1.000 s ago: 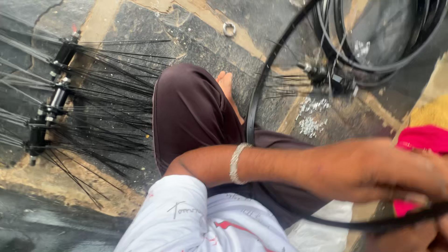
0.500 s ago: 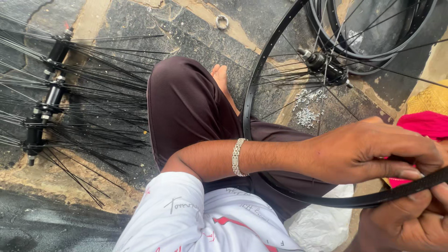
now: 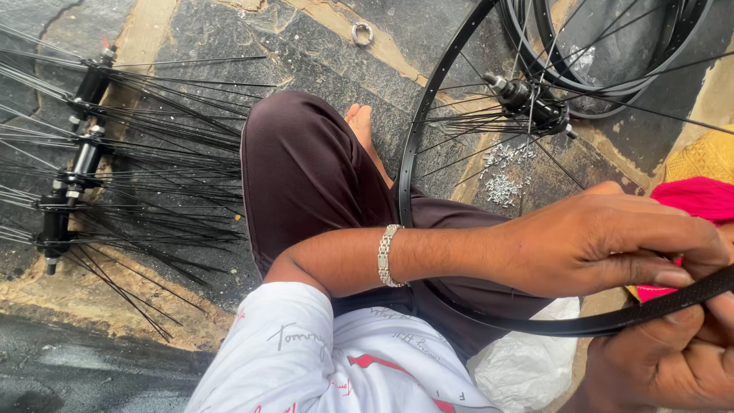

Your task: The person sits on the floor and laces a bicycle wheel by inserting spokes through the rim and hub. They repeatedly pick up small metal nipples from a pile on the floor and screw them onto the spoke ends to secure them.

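Black wheel rim [image 3: 428, 122] across the lap, both hands clamped on its near edge: left hand [image 3: 604, 241] above, right hand [image 3: 665, 359] below. Loose spokes [image 3: 489, 130] near the hub [image 3: 527, 99] could slip free if the rim twists.

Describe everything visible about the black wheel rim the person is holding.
The black wheel rim is a thin, glossy hoop that looks like metal, only partly in frame. Thin spokes run from it to a dark hub near the top. It lies tilted over the person's lap and the stone floor. The left hand grips its near edge from above; the right hand holds it from below. More rims lie behind it.
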